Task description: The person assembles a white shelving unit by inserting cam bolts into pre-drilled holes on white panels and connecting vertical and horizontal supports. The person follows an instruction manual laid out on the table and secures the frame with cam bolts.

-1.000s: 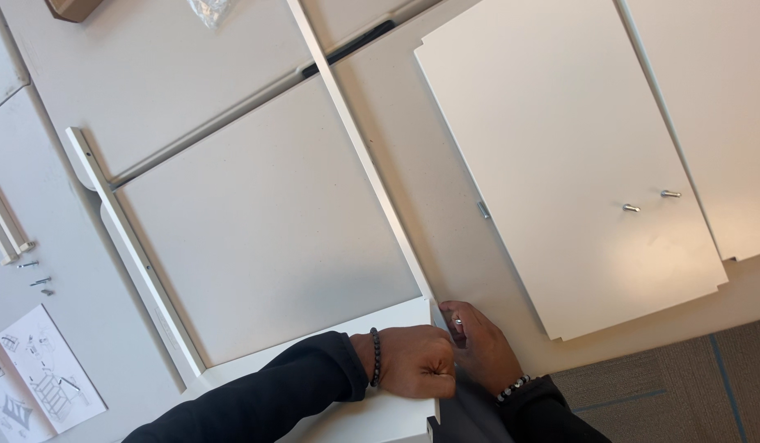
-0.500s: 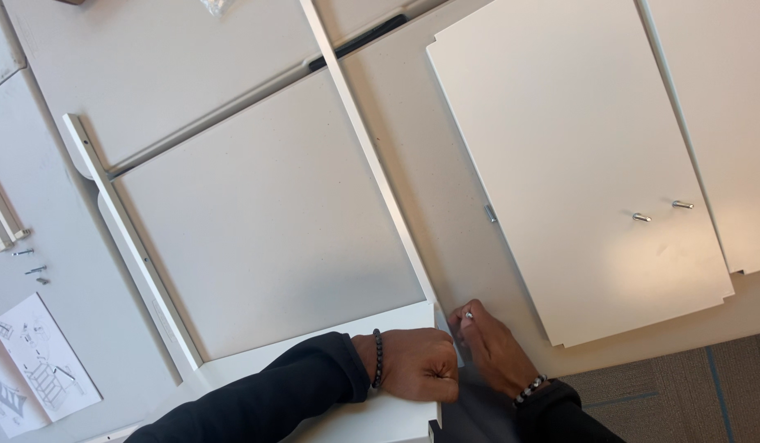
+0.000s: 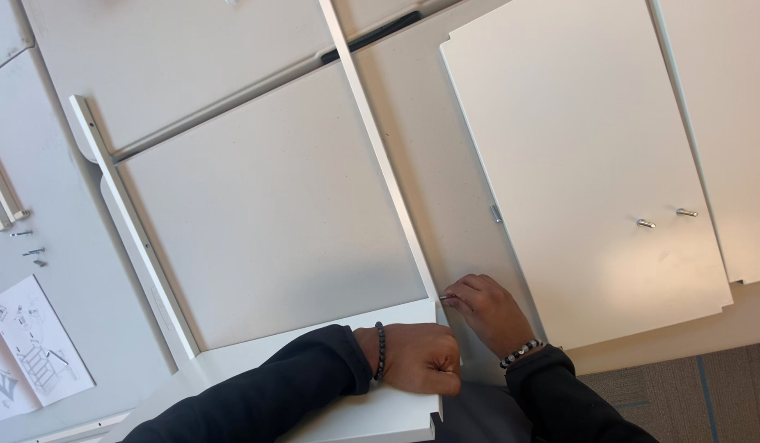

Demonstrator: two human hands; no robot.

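Note:
My left hand (image 3: 417, 359) is a closed fist on the end of a white panel (image 3: 314, 361), with its fingers curled over the panel's right edge. My right hand (image 3: 488, 310) is just beyond it and pinches a small metal screw (image 3: 444, 297) against the corner where this panel meets a long white rail (image 3: 372, 139). The rail and a second white side piece (image 3: 125, 221) frame a grey back board (image 3: 265, 213). Both wrists wear bead bracelets and dark sleeves.
A large white door panel (image 3: 577, 164) with two metal pins (image 3: 663, 218) lies to the right, another white panel (image 3: 725, 98) beyond it. An instruction sheet (image 3: 31, 344) and loose screws (image 3: 31, 246) lie at the left. Carpet (image 3: 684, 394) shows at bottom right.
My right hand has moved up from beside my left fist to the frame's corner, its fingertips now pinched at the screw. My left fist has stayed on the panel.

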